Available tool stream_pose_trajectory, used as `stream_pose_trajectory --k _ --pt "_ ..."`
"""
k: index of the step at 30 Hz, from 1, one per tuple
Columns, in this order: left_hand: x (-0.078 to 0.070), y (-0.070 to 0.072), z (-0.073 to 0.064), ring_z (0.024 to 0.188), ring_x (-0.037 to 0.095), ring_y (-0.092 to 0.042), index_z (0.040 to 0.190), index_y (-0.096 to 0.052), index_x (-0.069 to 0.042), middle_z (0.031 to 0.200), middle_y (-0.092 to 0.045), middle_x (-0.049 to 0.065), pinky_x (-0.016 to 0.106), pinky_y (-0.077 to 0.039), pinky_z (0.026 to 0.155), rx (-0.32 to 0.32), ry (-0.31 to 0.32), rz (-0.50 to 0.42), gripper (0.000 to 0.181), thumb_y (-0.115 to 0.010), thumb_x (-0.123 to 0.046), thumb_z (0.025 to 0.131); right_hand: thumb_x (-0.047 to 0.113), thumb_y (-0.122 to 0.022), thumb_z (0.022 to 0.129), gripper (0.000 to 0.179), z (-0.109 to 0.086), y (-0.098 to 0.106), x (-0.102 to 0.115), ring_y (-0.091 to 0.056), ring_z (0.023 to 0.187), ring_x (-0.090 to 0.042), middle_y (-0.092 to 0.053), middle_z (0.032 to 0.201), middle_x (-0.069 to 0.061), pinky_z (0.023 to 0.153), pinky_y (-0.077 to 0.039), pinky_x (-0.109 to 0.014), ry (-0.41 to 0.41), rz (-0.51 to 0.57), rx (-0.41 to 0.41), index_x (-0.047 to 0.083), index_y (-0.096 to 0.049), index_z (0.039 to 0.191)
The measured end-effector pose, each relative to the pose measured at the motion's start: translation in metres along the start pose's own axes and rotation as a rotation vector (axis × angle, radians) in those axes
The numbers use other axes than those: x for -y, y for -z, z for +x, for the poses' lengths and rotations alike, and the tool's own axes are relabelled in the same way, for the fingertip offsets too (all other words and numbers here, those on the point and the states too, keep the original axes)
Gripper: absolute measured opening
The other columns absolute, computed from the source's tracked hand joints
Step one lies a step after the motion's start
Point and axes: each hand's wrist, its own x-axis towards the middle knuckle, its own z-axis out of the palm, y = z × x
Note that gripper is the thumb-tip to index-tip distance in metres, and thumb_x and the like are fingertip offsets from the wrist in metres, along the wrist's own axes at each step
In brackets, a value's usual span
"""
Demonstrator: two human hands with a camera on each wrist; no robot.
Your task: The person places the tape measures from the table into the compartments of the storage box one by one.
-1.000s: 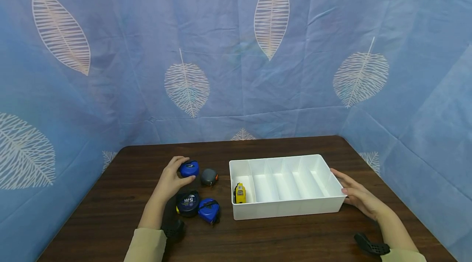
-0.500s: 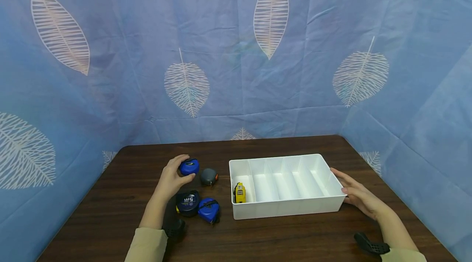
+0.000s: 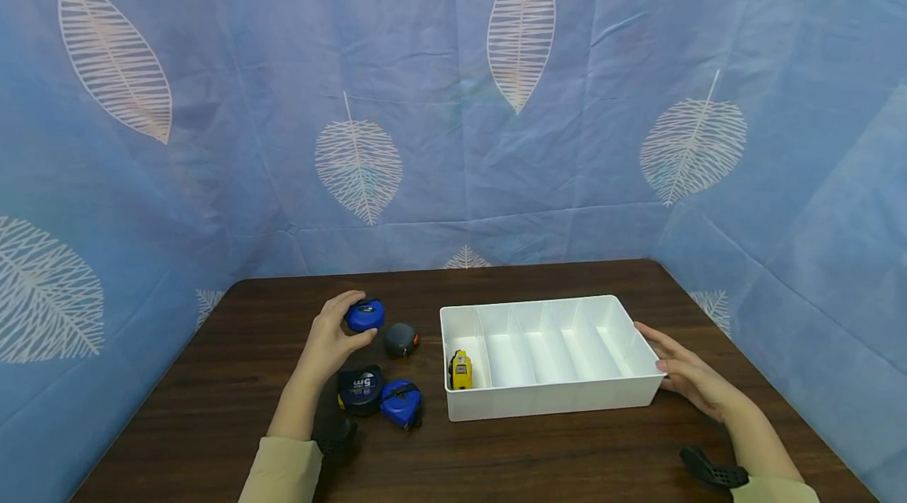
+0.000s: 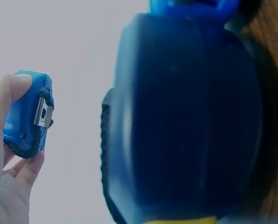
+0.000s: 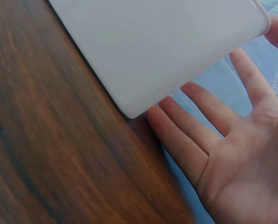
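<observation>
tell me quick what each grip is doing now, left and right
Left grip: holding a blue tape measure between thumb and fingers.
Right grip: open, fingers resting against the end of the white divided box.

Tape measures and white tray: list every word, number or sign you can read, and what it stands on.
"5m": on the dark tape measure; its smaller print is too small to read.
Marks on the blue tape measure in the left hand and on the yellow tape measure: too small to read.
White tray: no text shows.
</observation>
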Motion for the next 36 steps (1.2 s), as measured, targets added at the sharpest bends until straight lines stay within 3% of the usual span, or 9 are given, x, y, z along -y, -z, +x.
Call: stream_pose_trajectory --k 22,36 --pt "-0.025 0.004 0.003 0.125 0.035 -0.041 0.13 -0.055 -0.003 0.135 -0.048 0.015 0.053 -0.045 0.091 0.028 -0.015 -0.01 0.061 -0.082 -0.012 0.076 0.014 -0.039 0.099 0.064 0.0 0.0 0.0 -0.046 0.121 -0.002 -0.03 0.14 0.027 0.089 -0.042 -0.046 0.004 -0.03 -0.001 0.015 -0.009 0.155" --pt "-0.041 0.002 0.004 0.124 0.033 -0.042 0.129 -0.056 -0.003 0.133 -0.05 0.015 0.051 -0.047 0.089 0.024 -0.06 -0.018 0.06 -0.082 -0.012 0.076 0.014 -0.039 0.098 0.064 0.0 -0.001 0.001 -0.048 0.12 -0.005 -0.031 0.14 0.026 0.089 -0.044 -0.041 -0.003 0.004 -0.011 0.015 -0.01 0.155"
